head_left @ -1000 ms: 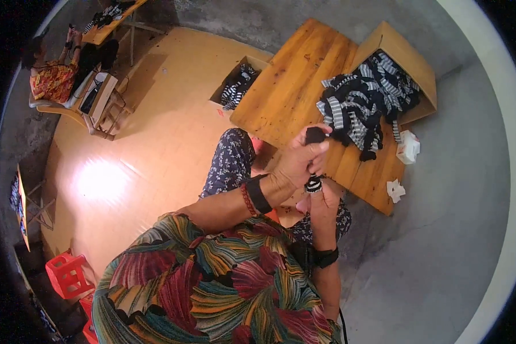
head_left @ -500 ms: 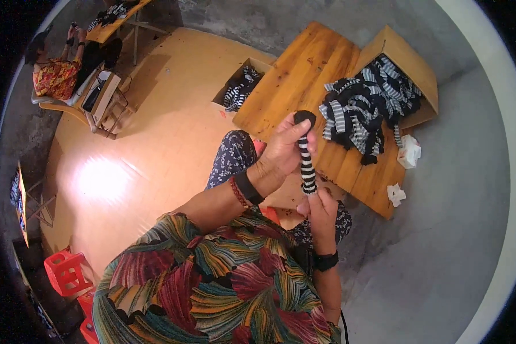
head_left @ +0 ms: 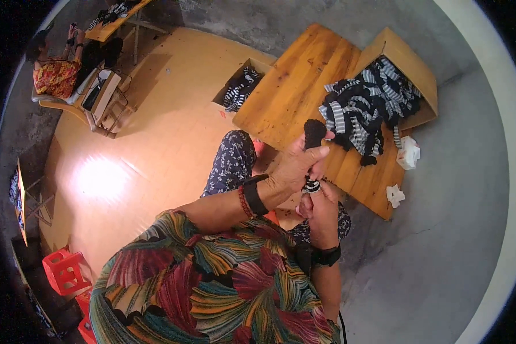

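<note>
A black-and-white striped knit sock (head_left: 313, 135) is held upright in front of me. My left hand (head_left: 295, 163) is closed around its middle, and the plain black end stands up above the thumb. Just below, my right hand (head_left: 321, 203) is closed at the sock's lower end. Bunched stripes show in the narrow gap between the hands. The fingers hide the rest of the sock, so whether the right hand is partly inside it cannot be made out.
A wooden table (head_left: 295, 74) bears a tipped cardboard box (head_left: 427, 74) with a pile of striped knits (head_left: 355, 114) spilling out. A second box (head_left: 221, 94) with striped knits stands beside the table. White tissues (head_left: 409, 153) lie at its right edge. Another person (head_left: 57, 77) sits far left.
My left hand has slid down the sock toward my right hand. The striped length between them has bunched up, and more of the black end now sticks out on top.
</note>
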### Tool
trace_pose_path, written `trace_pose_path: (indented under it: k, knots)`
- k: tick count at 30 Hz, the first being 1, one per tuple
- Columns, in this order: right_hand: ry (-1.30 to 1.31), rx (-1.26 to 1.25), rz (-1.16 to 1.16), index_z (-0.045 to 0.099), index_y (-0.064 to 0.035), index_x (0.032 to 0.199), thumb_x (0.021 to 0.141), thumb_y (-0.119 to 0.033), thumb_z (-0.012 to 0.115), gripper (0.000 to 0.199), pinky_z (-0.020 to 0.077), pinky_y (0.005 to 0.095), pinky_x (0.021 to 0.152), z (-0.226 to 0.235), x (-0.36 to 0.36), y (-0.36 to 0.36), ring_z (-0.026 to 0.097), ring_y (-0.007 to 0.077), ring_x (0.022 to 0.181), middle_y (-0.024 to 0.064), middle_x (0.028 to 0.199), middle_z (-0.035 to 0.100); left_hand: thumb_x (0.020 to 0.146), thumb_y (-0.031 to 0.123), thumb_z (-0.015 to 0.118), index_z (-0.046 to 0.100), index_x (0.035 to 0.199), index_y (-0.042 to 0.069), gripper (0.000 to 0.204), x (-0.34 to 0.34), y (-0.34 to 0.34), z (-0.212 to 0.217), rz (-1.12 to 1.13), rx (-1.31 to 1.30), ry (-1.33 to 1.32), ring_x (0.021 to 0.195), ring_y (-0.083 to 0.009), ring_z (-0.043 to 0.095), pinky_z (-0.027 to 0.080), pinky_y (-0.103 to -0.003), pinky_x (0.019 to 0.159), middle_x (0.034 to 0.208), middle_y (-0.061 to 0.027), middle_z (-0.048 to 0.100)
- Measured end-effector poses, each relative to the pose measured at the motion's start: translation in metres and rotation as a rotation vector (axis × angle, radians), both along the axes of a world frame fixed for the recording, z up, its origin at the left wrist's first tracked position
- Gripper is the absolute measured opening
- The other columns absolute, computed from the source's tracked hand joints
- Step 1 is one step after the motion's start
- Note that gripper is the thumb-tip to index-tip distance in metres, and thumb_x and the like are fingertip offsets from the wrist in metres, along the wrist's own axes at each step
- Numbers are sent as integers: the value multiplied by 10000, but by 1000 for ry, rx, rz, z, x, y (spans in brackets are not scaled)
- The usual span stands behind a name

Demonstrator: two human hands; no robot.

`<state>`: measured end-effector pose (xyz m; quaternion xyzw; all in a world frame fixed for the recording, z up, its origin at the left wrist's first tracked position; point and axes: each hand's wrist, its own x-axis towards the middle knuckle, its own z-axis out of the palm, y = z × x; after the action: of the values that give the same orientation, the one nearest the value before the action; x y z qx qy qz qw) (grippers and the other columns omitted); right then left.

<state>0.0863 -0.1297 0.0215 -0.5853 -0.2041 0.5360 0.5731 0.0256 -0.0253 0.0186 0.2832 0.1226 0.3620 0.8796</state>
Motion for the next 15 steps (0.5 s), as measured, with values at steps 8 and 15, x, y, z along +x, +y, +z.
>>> trace_pose_path:
  k: [8, 15]
  knots:
    - [368, 68, 19, 473, -42, 758, 853, -235, 470, 216, 259, 230, 360, -7, 3, 0, 316, 88, 347, 6, 495, 410, 806, 171, 548, 419, 1137, 38, 379, -10, 16, 11, -181, -85, -162, 542, -165, 512, 432, -281, 557, 622, -46, 505]
    - [234, 26, 69, 514, -36, 833, 842, -210, 488, 176, 270, 203, 376, -2, 6, 0, 366, 71, 406, -5, 526, 431, 778, 150, 585, 466, 1022, 61, 286, -4, 41, -1, -187, -48, -265, 577, -200, 539, 448, -326, 551, 668, -72, 541]
